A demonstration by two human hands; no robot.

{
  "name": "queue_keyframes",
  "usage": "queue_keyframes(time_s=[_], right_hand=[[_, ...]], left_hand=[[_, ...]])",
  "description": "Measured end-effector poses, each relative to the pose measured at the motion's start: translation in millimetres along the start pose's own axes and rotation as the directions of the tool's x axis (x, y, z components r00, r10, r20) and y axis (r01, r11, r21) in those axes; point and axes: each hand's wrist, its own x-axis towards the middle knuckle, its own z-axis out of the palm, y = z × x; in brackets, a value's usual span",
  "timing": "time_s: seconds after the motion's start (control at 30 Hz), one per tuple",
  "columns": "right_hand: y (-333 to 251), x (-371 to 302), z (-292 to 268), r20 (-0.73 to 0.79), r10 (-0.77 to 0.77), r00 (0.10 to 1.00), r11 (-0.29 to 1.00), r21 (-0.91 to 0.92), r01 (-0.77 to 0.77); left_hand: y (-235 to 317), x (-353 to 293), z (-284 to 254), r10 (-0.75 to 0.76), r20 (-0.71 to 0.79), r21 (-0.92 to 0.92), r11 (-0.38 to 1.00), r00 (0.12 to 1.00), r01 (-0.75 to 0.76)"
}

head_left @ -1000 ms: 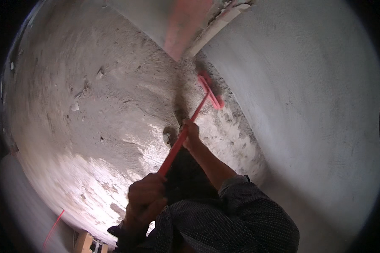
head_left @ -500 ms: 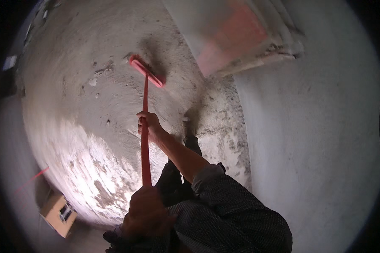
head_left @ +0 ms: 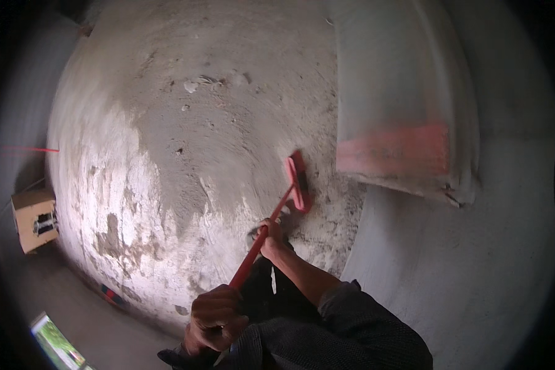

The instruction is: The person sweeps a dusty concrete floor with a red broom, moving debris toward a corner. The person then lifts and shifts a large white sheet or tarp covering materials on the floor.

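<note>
A red push broom (head_left: 253, 258) slants away from me, its red head (head_left: 298, 185) resting on the dusty concrete floor (head_left: 253, 123). At the near end of the handle, my left hand (head_left: 214, 317) is wrapped round the top. Farther down the pole, my right hand (head_left: 270, 237) grips it with curled fingers, the forearm reaching in from the lower right. Dark bristles show along the head's right side. The head lies just beyond my feet, which are mostly hidden by my arms and dark clothing.
A wrapped stack (head_left: 407, 148) with a red band stands at the right against a grey wall (head_left: 444, 265). Pale debris (head_left: 197, 83) lies on the floor ahead. At the left are a cardboard box (head_left: 35, 221) and a thin red line (head_left: 40, 149).
The broom head has swung right and closer to me, and the handle now slants to the right. Both hands keep hold of it. My view has turned too, shifting the box and stack.
</note>
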Motion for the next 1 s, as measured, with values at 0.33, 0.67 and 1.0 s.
queue_keyframes(time_s=[0.33, 0.67, 1.0], right_hand=[[35.0, -28.2, 98.2, 0.434, 0.085, 0.897, 0.838, -0.518, 0.171], [219.2, -23.7, 1.7, 0.187, 0.376, 0.907, 0.863, -0.426, -0.27], [388.0, -173.3, -191.1, -0.412, 0.549, 0.727, 0.454, -0.584, -0.673]], left_hand=[[10.2, -109.1, -6.5, 0.251, -0.234, 0.176, 0.961, 0.939, -0.213], [16.7, -329.3, 32.7, -0.17, -0.875, -0.164, 0.985, 0.454, 0.054], [91.7, -527.0, 113.7, -0.701, -0.713, 0.063, -0.064, 0.0, 0.996]])
